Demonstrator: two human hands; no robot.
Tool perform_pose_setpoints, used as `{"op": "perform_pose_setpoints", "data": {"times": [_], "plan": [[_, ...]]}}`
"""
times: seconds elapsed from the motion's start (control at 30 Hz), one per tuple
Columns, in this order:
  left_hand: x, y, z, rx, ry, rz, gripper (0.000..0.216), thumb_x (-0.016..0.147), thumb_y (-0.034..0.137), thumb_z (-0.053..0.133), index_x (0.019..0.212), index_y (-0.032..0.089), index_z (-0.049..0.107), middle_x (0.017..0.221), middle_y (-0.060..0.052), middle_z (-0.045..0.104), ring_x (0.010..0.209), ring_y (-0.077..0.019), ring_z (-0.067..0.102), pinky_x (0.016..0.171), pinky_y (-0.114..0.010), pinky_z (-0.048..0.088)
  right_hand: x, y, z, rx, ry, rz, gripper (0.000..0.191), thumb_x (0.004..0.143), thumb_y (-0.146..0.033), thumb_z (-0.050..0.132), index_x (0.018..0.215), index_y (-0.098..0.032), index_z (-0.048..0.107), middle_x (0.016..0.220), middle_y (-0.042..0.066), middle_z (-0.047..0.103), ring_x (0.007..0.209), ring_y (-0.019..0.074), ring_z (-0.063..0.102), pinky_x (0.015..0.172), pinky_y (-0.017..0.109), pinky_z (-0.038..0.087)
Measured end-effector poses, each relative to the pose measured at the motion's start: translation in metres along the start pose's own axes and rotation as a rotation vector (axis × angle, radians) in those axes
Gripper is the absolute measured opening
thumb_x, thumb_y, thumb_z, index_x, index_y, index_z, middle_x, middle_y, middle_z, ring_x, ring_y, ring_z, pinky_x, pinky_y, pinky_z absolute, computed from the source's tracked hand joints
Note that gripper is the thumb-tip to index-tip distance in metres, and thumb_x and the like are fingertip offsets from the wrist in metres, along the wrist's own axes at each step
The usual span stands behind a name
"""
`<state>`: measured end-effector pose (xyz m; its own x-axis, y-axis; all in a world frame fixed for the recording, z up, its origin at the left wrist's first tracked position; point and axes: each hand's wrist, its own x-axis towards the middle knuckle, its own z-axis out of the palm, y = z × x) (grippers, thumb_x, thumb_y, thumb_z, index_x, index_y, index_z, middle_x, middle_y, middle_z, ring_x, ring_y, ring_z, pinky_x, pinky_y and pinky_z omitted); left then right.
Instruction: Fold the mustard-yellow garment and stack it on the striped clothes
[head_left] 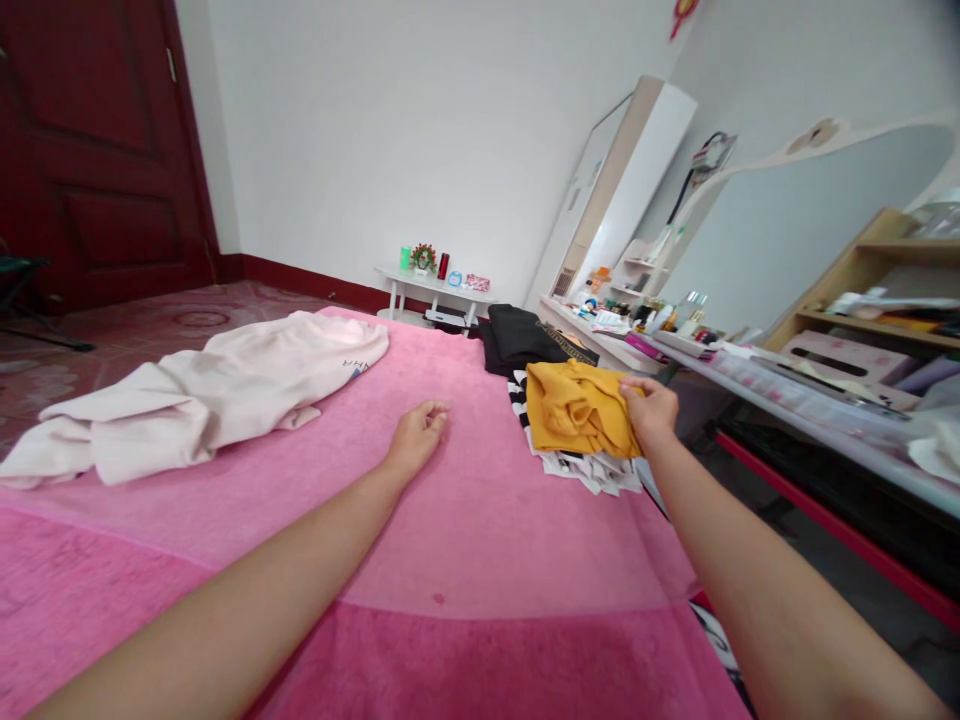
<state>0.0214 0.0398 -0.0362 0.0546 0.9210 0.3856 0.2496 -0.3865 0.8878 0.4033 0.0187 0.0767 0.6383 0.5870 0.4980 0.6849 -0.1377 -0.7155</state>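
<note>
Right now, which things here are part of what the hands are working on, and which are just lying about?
In hand:
- yellow garment, gripped by the right hand
- striped clothes under it
- pink blanket, where the left hand rests loosely curled, holding nothing

Lying about:
- cream garment
- black clothes
- dresser clutter
- small white table

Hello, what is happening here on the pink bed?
A person is working with clothes on a bed covered by a pink blanket. The right hand grips a mustard-yellow garment lying on top of a black-and-white striped garment. The left hand rests loosely curled on the blanket, holding nothing. A cream sweatshirt lies spread to the left, and black clothing lies behind the yellow one.
</note>
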Motion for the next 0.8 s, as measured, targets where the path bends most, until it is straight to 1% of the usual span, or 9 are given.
{"op": "perform_pose_setpoints", "data": {"times": [0.13,0.2,0.33,0.53,0.6,0.67,0.7,0.73,0.8], "plan": [[0.001,-0.003,0.001,0.02,-0.011,0.006,0.025,0.082,0.027,0.051,0.101,0.016,0.063,0.084,-0.005,0.068,0.062,-0.0132,0.06,0.063,-0.025,0.046,-0.005,-0.026,-0.006,-0.455,-0.12,-0.051,0.033,0.065,-0.033,0.07,0.096,-0.021,0.072,0.109,0.015,0.064,0.104,0.0353,0.057,0.086,0.049,0.044],[0.0,-0.003,0.001,0.043,-0.027,0.002,0.025,0.082,0.027,0.052,0.101,0.017,0.063,0.085,-0.004,0.069,0.063,-0.0129,0.06,0.063,-0.024,0.045,-0.017,-0.041,-0.003,-0.5,-0.126,-0.149,0.038,0.073,-0.041,0.064,0.106,-0.022,0.069,0.122,0.015,0.058,0.112,0.0351,0.052,0.09,0.05,0.042],[-0.002,-0.001,-0.001,0.108,-0.075,0.0,0.027,0.081,0.025,0.053,0.105,0.017,0.063,0.083,-0.004,0.069,0.066,-0.0136,0.061,0.064,-0.024,0.045,-0.052,-0.053,0.015,-0.504,-0.028,-0.44,0.048,0.091,-0.05,0.035,0.128,-0.026,0.053,0.142,0.009,0.041,0.13,0.0284,0.035,0.105,0.048,0.029],[-0.004,0.001,-0.003,0.144,-0.128,0.046,0.027,0.079,0.024,0.052,0.101,0.016,0.066,0.085,-0.006,0.069,0.072,-0.0166,0.063,0.066,-0.026,0.046,-0.096,-0.022,0.037,-0.615,-0.469,-0.418,0.053,0.093,-0.049,0.032,0.138,-0.024,0.041,0.15,0.009,0.03,0.137,0.0284,0.026,0.109,0.052,0.019],[-0.004,0.001,-0.003,0.154,-0.145,0.059,0.028,0.079,0.028,0.052,0.101,0.016,0.066,0.087,-0.006,0.07,0.076,-0.0181,0.063,0.069,-0.027,0.047,-0.104,-0.025,0.021,-0.551,-0.524,-0.451,0.053,0.091,-0.045,0.038,0.137,-0.02,0.043,0.146,0.011,0.036,0.134,0.0273,0.032,0.109,0.048,0.024],[-0.004,-0.001,-0.003,0.164,-0.17,0.07,0.031,0.08,0.033,0.051,0.102,0.017,0.066,0.091,-0.006,0.07,0.081,-0.0191,0.064,0.073,-0.028,0.047,-0.11,-0.038,-0.014,-0.441,-0.525,-0.539,0.05,0.087,-0.039,0.046,0.133,-0.019,0.047,0.141,0.012,0.044,0.129,0.0255,0.04,0.107,0.044,0.029],[-0.003,-0.003,-0.003,0.172,-0.19,0.071,0.033,0.08,0.035,0.051,0.103,0.018,0.066,0.093,-0.005,0.071,0.084,-0.0194,0.064,0.076,-0.028,0.047,-0.111,-0.046,-0.038,-0.397,-0.459,-0.589,0.049,0.084,-0.036,0.049,0.131,-0.02,0.049,0.14,0.011,0.045,0.129,0.0254,0.04,0.107,0.044,0.029],[-0.001,-0.005,-0.003,0.188,-0.197,0.063,0.034,0.079,0.037,0.051,0.104,0.019,0.065,0.095,-0.004,0.071,0.086,-0.0198,0.064,0.077,-0.028,0.047,-0.111,-0.054,-0.066,-0.377,-0.333,-0.631,0.049,0.083,-0.033,0.051,0.13,-0.022,0.05,0.141,0.01,0.043,0.131,0.026,0.038,0.107,0.046,0.028],[0.003,-0.01,-0.003,0.232,-0.226,0.05,0.037,0.078,0.041,0.051,0.106,0.021,0.065,0.096,-0.003,0.071,0.086,-0.0206,0.065,0.077,-0.027,0.048,-0.107,-0.067,-0.127,-0.406,0.065,-0.66,0.049,0.081,-0.032,0.052,0.129,-0.025,0.047,0.148,0.008,0.032,0.137,0.0287,0.026,0.109,0.051,0.021]]}}
